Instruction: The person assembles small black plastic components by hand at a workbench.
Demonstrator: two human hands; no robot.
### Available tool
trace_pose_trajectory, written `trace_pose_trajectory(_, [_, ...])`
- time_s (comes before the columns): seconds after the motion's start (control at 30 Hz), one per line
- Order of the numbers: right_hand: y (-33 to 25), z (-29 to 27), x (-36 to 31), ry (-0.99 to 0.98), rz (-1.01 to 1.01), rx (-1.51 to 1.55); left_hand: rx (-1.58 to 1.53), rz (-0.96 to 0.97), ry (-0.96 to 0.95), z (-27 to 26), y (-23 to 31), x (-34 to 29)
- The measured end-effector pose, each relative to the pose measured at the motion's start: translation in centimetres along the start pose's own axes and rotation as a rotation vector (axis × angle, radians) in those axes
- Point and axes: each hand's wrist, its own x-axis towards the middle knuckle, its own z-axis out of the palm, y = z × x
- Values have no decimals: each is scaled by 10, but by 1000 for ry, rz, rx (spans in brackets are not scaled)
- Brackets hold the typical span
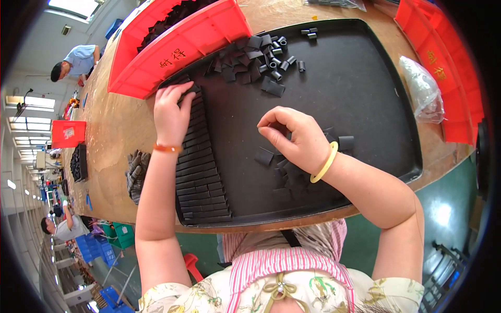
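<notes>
A large black tray (386, 99) lies before me. Along its left side run stacked rows of small flat black pieces (198, 167). At the far end of those rows my left hand (173, 112) has its fingers bent round a black piece (191, 89), partly hidden by them. Over the middle of the tray, my right hand (297, 138) is closed in a pinch; whatever it holds, if anything, is hidden. Loose black pieces (264, 156) lie under and beside it. Toward the far side is a heap of flat black pieces (240, 62) beside short black tubes (284, 65).
A red bin (180, 52) of black pieces stands at the far left, partly against the tray's rim. Another red bin (438, 68) and a clear plastic bag (424, 91) are on the right. Grey gloves (137, 175) lie left of the tray. Two people work farther off at left.
</notes>
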Motion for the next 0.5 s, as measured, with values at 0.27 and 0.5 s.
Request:
trace_pose_trajectory(0.27, [4,0,2,-24,-31,-56,152,83,-91,39,-47,12])
trace_pose_trajectory(0.5, [8,2,1,-70,-16,-59,371,247,-154,23,-34,3])
